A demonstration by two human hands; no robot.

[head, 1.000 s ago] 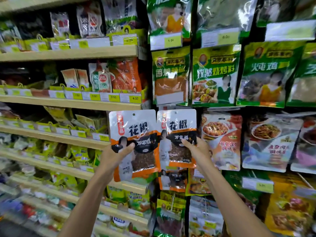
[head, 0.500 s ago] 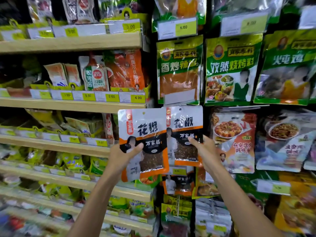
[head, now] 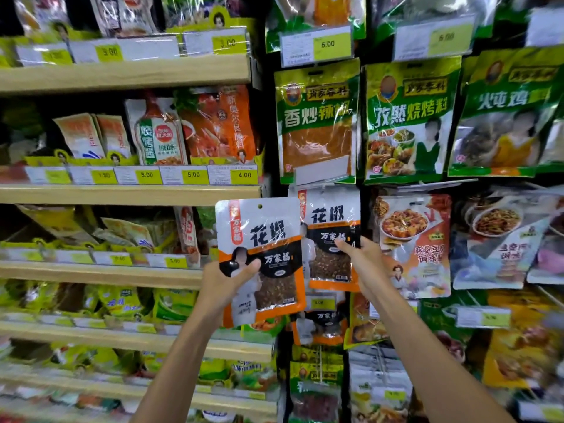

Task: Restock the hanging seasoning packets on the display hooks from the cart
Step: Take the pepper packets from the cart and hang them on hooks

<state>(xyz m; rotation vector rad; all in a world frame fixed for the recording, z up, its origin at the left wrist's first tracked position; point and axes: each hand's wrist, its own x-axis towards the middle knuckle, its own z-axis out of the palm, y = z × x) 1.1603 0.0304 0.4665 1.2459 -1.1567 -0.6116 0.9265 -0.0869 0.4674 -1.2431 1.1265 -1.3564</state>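
A: Where is the Sichuan pepper packet (head: 262,239)?
B: Gripped in the left hand (head: 227,280), just left of the hanging packet (head: 331,227) that the right hand (head: 363,264) pinches steady
A: Best next move?
B: Probably level its punched hole (head: 260,206) with the hidden hook, then slide it on

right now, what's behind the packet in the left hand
The held packet overlaps the left edge of a matching packet; green packaging peeks out below. The rest is hidden.

Held pkt (head: 259,257) left of, overlapping hung pkt (head: 331,236).
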